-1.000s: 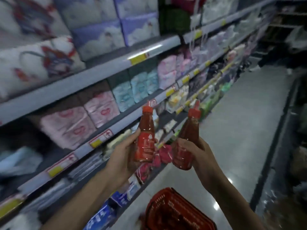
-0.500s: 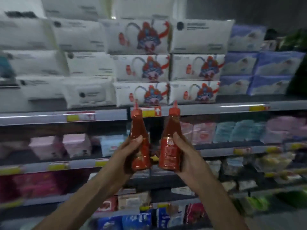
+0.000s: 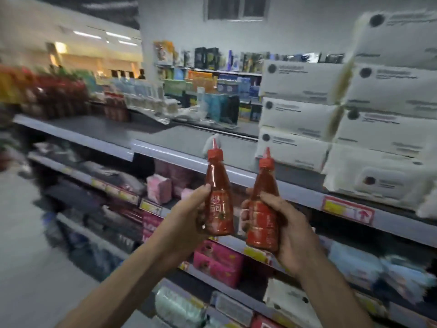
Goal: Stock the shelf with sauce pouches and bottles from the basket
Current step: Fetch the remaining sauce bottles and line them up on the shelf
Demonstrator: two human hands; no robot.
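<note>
Each of my hands holds a red sauce bottle with a red nozzle cap. My left hand point(image 3: 186, 218) grips the left bottle point(image 3: 218, 200) around its lower body, label toward me. My right hand point(image 3: 287, 229) grips the right bottle point(image 3: 263, 209), tilted slightly left. Both bottles are raised in front of the grey top shelf point(image 3: 165, 138), whose middle stretch is bare. More red sauce bottles and pouches point(image 3: 54, 93) stand at the shelf's far left. The basket is out of view.
White tissue packs point(image 3: 369, 119) are stacked on the top shelf at right. Lower shelves hold pink packs point(image 3: 158, 188) and other packaged goods. The aisle floor point(image 3: 28, 268) lies at lower left. Further shelving with boxes stands behind.
My view has swung left and upward, from the tissue-pack shelving to the bare top shelf. Both hands still hold their bottles, now raised toward that shelf.
</note>
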